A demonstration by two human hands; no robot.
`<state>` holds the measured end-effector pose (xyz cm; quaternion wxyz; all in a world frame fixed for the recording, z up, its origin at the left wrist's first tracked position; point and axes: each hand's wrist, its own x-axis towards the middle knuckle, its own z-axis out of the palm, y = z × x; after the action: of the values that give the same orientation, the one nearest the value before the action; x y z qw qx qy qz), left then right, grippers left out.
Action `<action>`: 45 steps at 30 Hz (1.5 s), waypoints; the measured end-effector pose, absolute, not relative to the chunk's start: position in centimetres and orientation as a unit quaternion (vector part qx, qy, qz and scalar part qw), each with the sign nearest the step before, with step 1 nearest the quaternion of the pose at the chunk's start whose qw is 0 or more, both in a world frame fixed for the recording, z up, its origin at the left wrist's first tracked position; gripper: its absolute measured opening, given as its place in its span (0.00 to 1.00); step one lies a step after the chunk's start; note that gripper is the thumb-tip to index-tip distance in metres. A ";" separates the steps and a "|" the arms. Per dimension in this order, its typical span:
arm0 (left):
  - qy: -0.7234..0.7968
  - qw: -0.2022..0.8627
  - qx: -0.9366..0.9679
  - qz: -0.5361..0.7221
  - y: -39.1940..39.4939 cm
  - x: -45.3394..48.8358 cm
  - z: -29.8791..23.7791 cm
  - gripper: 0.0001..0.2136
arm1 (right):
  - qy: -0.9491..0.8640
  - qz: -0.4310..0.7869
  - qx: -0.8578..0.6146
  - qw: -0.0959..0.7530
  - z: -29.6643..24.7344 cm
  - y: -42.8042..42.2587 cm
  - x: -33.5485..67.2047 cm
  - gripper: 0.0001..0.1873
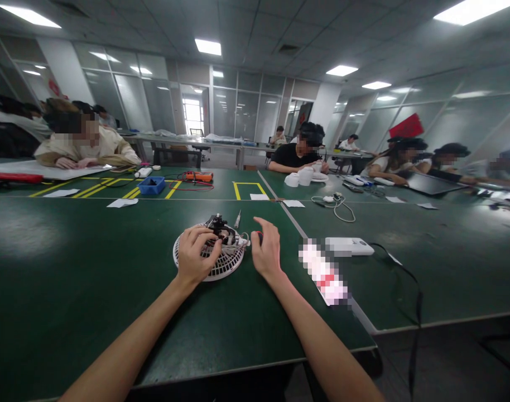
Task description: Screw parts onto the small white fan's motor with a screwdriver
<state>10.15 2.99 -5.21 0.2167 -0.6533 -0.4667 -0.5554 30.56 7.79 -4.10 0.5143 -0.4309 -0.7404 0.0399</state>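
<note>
The round white plastic grille (227, 269) lies left of centre, under a black mechanism (218, 223). The left hand (193, 254) curves over it, the right hand (268, 250) stands just right; I cannot tell if either clamps. Careless pulling could strain the thin pale wires (240, 241).

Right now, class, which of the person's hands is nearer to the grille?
Left. The left hand is over the left part of the grille; the right hand is to its right, apart from it.
</note>
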 end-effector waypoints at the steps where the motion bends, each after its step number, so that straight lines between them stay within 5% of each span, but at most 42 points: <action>1: -0.465 0.217 -0.652 -0.558 3.0 10.1 -5.2 0.02 | -0.727 0.044 -0.476 0.493 -4.3 8.4 31.0 0.25; 7: -0.469 0.206 -0.647 -0.565 3.1 10.1 -5.3 0.02 | -0.729 0.067 -0.617 0.289 -6.1 10.2 32.7 0.36; 12: -0.464 0.204 -0.661 -0.554 3.1 9.9 -5.3 0.04 | -0.723 0.115 -0.634 0.249 -5.8 10.2 32.8 0.33; 22: -0.458 0.223 -0.671 -0.538 3.1 9.8 -5.2 0.07 | -0.517 0.463 -0.491 0.527 -3.5 10.6 31.8 0.30; 26: -0.466 0.221 -0.671 -0.533 3.0 9.8 -5.2 0.05 | -0.439 0.573 -0.386 0.574 -2.8 9.7 31.5 0.26; 45: -0.466 0.221 -0.674 -0.530 3.2 9.7 -5.3 0.03 | -0.305 0.582 -0.319 0.683 -2.7 9.9 31.4 0.27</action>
<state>9.71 3.15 -5.32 0.2206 -0.6738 -0.4655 -0.5297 31.44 9.94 -2.70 0.6833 -0.3189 -0.3052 0.5817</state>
